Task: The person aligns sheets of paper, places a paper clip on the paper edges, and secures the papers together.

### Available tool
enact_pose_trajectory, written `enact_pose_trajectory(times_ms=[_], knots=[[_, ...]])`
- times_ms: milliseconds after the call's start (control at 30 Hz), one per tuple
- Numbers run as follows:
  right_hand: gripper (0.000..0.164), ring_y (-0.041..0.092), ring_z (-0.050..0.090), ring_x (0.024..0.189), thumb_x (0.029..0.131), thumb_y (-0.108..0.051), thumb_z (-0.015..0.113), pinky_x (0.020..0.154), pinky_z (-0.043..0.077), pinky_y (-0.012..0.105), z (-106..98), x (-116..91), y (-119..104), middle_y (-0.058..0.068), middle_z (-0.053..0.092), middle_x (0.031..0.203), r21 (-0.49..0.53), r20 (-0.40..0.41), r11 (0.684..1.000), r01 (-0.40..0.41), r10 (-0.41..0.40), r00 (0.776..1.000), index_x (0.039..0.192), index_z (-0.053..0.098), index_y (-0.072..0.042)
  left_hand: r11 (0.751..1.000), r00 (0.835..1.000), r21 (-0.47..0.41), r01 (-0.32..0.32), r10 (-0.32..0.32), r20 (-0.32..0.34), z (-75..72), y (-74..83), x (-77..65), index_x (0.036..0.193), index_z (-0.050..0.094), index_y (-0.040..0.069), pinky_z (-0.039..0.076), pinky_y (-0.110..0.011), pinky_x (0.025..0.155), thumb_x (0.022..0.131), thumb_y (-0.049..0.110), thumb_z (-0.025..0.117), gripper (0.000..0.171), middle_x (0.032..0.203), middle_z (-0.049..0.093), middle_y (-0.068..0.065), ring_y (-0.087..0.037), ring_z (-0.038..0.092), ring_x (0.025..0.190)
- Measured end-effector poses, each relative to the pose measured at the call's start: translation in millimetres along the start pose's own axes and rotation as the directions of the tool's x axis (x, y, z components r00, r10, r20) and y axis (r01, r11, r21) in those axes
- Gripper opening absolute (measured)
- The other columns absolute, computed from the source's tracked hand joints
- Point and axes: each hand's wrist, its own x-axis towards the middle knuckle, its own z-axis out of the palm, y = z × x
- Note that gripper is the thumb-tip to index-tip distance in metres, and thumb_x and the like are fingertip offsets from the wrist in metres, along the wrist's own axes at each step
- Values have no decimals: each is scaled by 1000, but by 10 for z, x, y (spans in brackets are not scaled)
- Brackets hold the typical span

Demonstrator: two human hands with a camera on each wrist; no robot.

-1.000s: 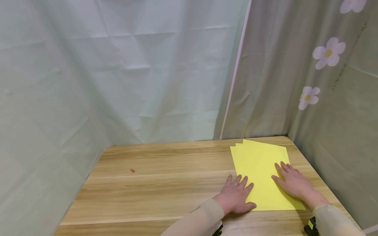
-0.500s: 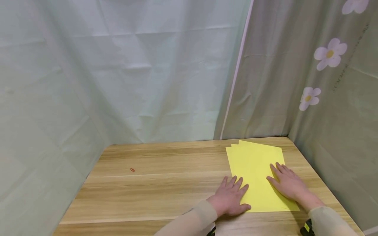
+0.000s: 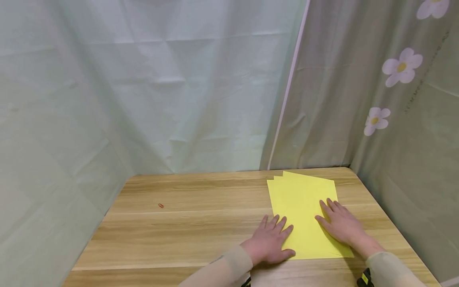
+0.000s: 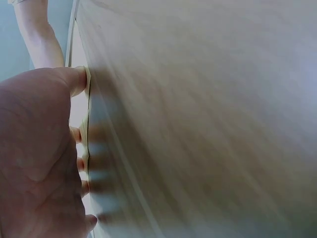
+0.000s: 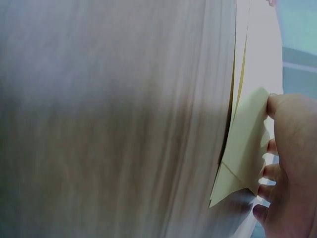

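Observation:
Several sheets of yellow paper (image 3: 303,199) lie slightly fanned on the right half of the table, their top corners offset from one another. My left hand (image 3: 269,241) lies flat with spread fingers over the left edge of the sheets, the thumb near their front edge. Across the right edge rests my right hand (image 3: 338,223), fingers straight on the top sheet. In the right wrist view the fingertips touch the paper (image 5: 245,134), whose near corner has a crease. The left wrist view shows the left hand (image 4: 39,153) with its thumb at the paper's edge.
A small red paper clip (image 3: 161,205) lies on the left part of the wooden table (image 3: 172,235). Pale curtains (image 3: 201,99) hang close behind the table and at both sides; the right one bears printed flowers.
Both hands and the yellow sheets have slid left together across the table. The sheets keep their fanned arrangement, and the paper clip stays where it was.

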Motion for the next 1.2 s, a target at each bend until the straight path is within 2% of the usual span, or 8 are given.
enact_pose_trajectory(times_ms=[667, 1200], knots=[[75, 55, 28, 143, 105, -52, 49, 117, 22, 65, 95, 92, -352, 34, 32, 156, 1, -43, 1000, 32, -31, 999, 154, 39, 3, 999, 999, -49, -24, 22, -36, 11, -275, -296, 163, 28, 27, 17, -56, 122, 101, 70, 35, 76, 169, 20, -3, -27, 17, 155], [72, 54, 28, 144, 105, -50, 50, 116, 25, 64, 173, 142, -596, 32, 32, 158, -6, -22, 1000, 31, -31, 999, 155, 39, 0, 999, 999, -43, -18, 17, -35, 52, -434, -487, 163, 28, 26, 16, -58, 121, 101, 70, 33, 77, 169, 20, -5, -28, 18, 154]])
